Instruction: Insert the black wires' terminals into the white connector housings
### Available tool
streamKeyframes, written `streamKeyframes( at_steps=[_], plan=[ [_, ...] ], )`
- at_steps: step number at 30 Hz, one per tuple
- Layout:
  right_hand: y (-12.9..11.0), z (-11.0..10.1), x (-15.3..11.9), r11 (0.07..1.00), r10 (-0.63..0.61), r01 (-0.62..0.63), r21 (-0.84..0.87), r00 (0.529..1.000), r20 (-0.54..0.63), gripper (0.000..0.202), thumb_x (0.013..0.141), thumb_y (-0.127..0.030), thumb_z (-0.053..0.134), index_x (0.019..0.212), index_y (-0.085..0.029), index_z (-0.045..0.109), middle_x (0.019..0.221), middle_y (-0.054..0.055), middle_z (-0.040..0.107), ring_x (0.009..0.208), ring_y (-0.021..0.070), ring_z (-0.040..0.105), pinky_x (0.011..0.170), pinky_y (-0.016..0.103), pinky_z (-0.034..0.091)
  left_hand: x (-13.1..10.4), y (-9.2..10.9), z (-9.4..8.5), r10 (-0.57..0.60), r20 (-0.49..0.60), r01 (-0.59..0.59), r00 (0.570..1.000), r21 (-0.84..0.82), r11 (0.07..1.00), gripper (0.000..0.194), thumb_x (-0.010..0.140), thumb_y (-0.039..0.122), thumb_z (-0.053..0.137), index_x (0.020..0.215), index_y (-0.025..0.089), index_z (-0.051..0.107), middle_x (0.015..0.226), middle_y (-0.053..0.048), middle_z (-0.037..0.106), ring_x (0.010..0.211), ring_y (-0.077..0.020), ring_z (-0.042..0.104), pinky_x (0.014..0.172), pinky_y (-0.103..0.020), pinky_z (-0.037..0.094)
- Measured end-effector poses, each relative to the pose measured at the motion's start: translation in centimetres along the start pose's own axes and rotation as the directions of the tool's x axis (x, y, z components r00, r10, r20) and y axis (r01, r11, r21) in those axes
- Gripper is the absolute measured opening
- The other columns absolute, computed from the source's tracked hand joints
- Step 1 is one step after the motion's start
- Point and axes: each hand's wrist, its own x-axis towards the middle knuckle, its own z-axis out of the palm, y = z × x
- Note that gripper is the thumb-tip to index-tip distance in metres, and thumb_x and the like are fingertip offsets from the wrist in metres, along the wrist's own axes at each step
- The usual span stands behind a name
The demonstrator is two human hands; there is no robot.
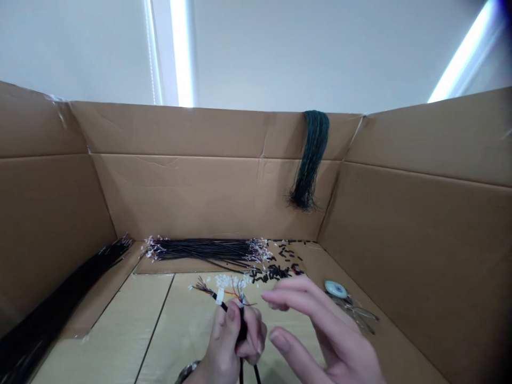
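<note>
My left hand (230, 341) is closed around black cables (242, 322) at the bottom centre. Above its fingers, thin coloured wires (204, 286) fan out from one cable end, and more fine wires spread from the other. A white label (220, 296) wraps the left cable near its end. To the right, my right hand (320, 330) is held with thumb and fingers apart and nothing between them. Small white pieces (230, 280) lie on the surface just beyond the wire ends.
Cardboard walls (200, 197) surround the work surface. Black cables (204, 249) lie along the back, others (60, 304) at left. Short black tubes (276, 272) are scattered behind my hands. A round tin (336, 289) and metal tools (360, 314) sit right. Dark green strands (314, 154) hang over the back wall.
</note>
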Motion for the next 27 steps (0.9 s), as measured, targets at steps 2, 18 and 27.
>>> streamKeyframes(
  at_steps=[2,18,27],
  plan=[
    [-1.8,1.5,1.8,0.989,-0.145,0.141,-0.038,0.981,-0.131,0.027,0.084,-0.029,0.069,0.109,-0.038,0.068,0.099,0.005,0.067,0.088,0.0258,0.066,0.075,0.038,0.057,-0.1,0.0,0.1,-0.034,-0.096,0.041,0.995,0.079,0.996,0.06,0.087,0.066,0.052,0.055,0.016,0.045,0.048,0.006,0.023,0.04,-0.0051,0.021,0.039,-0.02,0.016],
    [-0.9,3.3,4.4,0.967,0.033,0.014,0.256,0.984,-0.177,0.012,0.089,-0.029,0.063,0.082,-0.021,0.067,0.07,0.002,0.066,0.061,0.0137,0.061,0.055,0.024,0.051,0.0,0.3,0.3,-0.106,-0.197,0.137,0.975,0.15,0.979,0.057,0.09,0.063,0.049,0.059,0.016,0.049,0.045,0.009,0.019,0.039,-0.0051,0.015,0.039,-0.02,0.015],
    [0.1,2.6,4.7,0.936,0.063,-0.013,0.35,0.99,-0.13,0.009,0.092,-0.027,0.06,0.088,-0.023,0.067,0.073,0.0,0.065,0.066,0.0117,0.061,0.06,0.021,0.051,0.5,0.1,0.3,-0.25,-0.22,0.248,0.943,-0.038,0.968,0.054,0.085,0.065,0.056,0.064,0.016,0.05,0.044,0.011,0.016,0.038,-0.0038,0.009,0.038,-0.016,0.014]
  ],
)
